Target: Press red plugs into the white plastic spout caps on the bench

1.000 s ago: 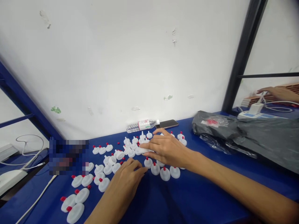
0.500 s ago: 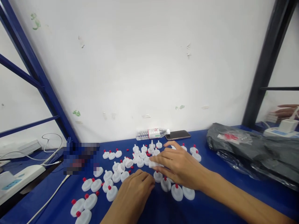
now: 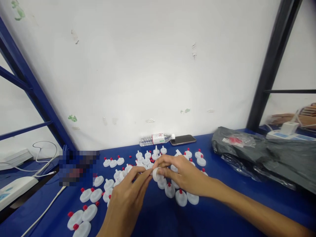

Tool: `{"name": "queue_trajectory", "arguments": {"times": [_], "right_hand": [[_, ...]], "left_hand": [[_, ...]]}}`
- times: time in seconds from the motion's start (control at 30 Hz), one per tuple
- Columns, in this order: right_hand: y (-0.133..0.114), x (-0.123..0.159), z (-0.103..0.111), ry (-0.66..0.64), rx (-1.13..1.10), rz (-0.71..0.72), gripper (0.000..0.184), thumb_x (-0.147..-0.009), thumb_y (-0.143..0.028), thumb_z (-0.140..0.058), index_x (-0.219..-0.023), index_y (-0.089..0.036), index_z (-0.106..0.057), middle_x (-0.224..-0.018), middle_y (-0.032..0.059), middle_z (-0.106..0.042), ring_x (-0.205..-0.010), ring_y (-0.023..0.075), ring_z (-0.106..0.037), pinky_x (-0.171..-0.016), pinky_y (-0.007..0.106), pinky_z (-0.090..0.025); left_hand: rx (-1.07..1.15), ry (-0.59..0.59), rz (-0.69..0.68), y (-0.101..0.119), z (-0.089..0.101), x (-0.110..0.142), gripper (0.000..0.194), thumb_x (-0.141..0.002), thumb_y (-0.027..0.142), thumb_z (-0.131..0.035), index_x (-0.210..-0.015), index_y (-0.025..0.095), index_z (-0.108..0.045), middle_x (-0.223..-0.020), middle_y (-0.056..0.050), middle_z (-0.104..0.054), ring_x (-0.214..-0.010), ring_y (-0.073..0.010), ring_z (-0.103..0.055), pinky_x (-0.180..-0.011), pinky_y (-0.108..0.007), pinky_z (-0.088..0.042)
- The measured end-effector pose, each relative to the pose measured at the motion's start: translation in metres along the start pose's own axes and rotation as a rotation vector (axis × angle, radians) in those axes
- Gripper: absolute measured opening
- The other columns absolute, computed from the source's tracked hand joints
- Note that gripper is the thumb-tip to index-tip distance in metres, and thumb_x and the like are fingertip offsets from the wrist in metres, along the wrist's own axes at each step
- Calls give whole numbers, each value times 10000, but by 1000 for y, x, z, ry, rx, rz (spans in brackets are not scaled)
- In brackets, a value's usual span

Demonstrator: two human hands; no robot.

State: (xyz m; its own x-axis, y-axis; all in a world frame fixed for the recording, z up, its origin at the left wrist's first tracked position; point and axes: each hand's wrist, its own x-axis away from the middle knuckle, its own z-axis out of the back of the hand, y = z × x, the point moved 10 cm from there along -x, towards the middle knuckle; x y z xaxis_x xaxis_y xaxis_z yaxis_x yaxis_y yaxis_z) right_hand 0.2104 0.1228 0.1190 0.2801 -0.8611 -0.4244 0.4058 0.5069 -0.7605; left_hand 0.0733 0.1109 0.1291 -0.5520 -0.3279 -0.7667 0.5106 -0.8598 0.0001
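Observation:
Several small white plastic caps with red tips (image 3: 181, 197) lie scattered on the blue table (image 3: 222, 210). My right hand (image 3: 184, 176) pinches one white cap (image 3: 156, 174) just above the table. My left hand (image 3: 128, 197) meets it from the left, its fingertips pinched together against the same cap; whether they hold a small piece is too small to make out. Loose red tips (image 3: 130, 156) lie among the caps.
A clear water bottle (image 3: 155, 139) and a phone (image 3: 183, 140) lie by the white wall. A dark plastic bag (image 3: 266, 154) with a clear packet of red parts (image 3: 237, 141) fills the right side. A white power strip (image 3: 12, 189) and cables sit at left; a blurred patch hides something.
My right hand lifted a white cap off the table and drew it toward me. My left hand rose from the table and closed in on that cap.

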Motion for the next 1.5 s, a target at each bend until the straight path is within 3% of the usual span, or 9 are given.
{"name": "queue_trajectory", "arguments": {"times": [0.3,0.7,0.87,1.27,1.5], "right_hand": [[0,0,6,20,55,30,206,-1075,-320,-515,-1142,-271,-704,-866,-32,-700,-734,128,-642,-673,232,-477],[-6,-2,11,91,149,92,254,-1090,-268,-464,-1183,-244,-699,-812,-28,-686,-686,129,-642,-674,246,-455],[-10,-1,14,124,217,127,215,-1077,-241,-500,-1106,-220,-713,-863,-6,-717,-728,140,-625,-708,259,-426],[-12,4,14,208,354,186,201,-1085,-262,-521,-1120,-239,-717,-984,-5,-779,-841,153,-665,-821,277,-455],[-18,6,10,218,471,292,225,-1100,-273,-498,-1121,-214,-714,-864,4,-760,-780,150,-667,-786,273,-467]], "left_hand": [[2,18,-44,4,3,-3,310,-1127,268,-408,-1193,187,-700,-972,-47,-745,-746,-127,-757,-601,-196,-572],[-44,111,-137,16,15,-3,248,-1108,175,-455,-1255,163,-654,-948,-58,-745,-712,-107,-719,-559,-175,-533],[-82,87,-159,17,12,-4,274,-1110,150,-428,-1266,146,-653,-946,-58,-741,-714,-106,-723,-512,-165,-503],[-73,81,-128,14,11,-2,249,-1104,188,-480,-1266,155,-666,-995,-66,-733,-767,-118,-739,-595,-188,-546],[-67,60,-159,18,10,-4,273,-1119,206,-434,-1186,132,-688,-986,-77,-775,-800,-131,-757,-615,-177,-568]]}}
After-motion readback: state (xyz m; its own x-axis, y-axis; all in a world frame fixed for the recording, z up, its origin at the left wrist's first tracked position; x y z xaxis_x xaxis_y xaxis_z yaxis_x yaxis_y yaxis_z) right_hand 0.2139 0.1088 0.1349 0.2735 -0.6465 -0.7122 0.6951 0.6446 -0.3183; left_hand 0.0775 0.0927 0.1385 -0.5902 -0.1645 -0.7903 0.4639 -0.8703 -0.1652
